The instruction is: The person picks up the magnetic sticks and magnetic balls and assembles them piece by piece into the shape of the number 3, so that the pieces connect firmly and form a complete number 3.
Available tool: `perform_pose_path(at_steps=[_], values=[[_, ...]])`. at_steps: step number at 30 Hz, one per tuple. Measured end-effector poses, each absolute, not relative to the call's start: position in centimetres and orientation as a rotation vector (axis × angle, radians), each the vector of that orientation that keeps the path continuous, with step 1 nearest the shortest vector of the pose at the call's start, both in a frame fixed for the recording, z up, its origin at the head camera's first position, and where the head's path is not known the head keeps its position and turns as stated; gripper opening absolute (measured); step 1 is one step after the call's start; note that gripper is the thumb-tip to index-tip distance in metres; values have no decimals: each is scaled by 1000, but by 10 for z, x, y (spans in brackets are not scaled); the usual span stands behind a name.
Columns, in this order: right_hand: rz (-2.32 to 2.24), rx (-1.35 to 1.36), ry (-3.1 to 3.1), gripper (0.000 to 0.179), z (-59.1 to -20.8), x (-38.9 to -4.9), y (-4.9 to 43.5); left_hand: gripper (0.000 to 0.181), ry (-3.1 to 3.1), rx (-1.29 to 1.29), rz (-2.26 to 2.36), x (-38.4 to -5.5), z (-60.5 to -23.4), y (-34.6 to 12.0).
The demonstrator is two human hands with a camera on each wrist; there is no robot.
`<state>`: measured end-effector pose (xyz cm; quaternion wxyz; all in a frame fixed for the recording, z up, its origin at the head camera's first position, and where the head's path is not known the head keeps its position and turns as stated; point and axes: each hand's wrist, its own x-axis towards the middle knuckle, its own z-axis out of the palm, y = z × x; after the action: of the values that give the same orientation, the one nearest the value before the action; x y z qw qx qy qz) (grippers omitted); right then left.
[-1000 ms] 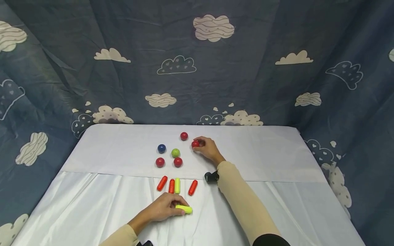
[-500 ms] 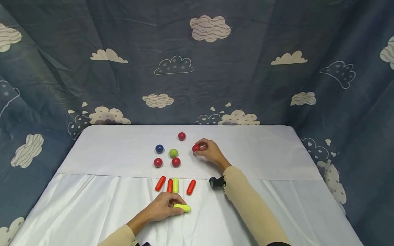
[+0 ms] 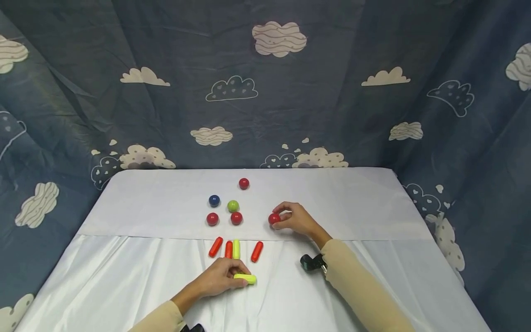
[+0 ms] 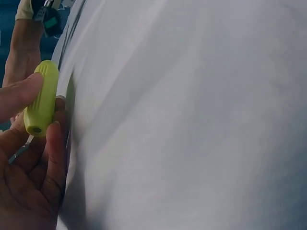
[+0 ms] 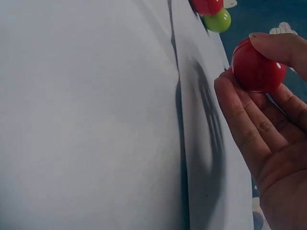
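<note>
My right hand (image 3: 297, 218) pinches a red ball (image 3: 274, 218) between thumb and fingers, to the right of the other balls. The right wrist view shows this red ball (image 5: 259, 66) close up, the thumb on its top. Nearer to me, my left hand (image 3: 220, 276) holds a yellow-green ribbed handle (image 4: 42, 98) by thumb and fingertips, close over the white cloth. In the left wrist view a small hole shows in its end. Just beyond the left hand lie red handles (image 3: 257, 251) and another yellow-green one (image 3: 236, 249), side by side with a red one.
Past the handles sit a blue ball (image 3: 214, 200), a green ball (image 3: 233, 206) and several red balls (image 3: 212, 219). A seam crosses the white table cloth (image 3: 352, 203). A dark cloud-print curtain (image 3: 315, 115) stands behind the table and at both sides.
My right hand has moved the red ball toward me and to the right, away from the other balls. The left hand keeps its hold on the yellow-green handle, nearly in place.
</note>
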<state>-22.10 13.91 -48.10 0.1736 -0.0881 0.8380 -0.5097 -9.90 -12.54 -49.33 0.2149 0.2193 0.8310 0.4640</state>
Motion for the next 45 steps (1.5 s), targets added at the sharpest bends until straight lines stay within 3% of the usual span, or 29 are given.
perform_pose_path(at_steps=[14, 31, 45], values=[[-1360, -543, 2131, 31, -480, -176, 155, 16, 2286, 598, 1297, -99, -495, -126], [-1179, -802, 2029, 27, -485, -155, 135, 16, 2280, 592, 1320, -100, -494, -125], [-1115, -768, 2055, 28, -491, -149, 125, 15, 2268, 594, 1327, -101, -493, -125]])
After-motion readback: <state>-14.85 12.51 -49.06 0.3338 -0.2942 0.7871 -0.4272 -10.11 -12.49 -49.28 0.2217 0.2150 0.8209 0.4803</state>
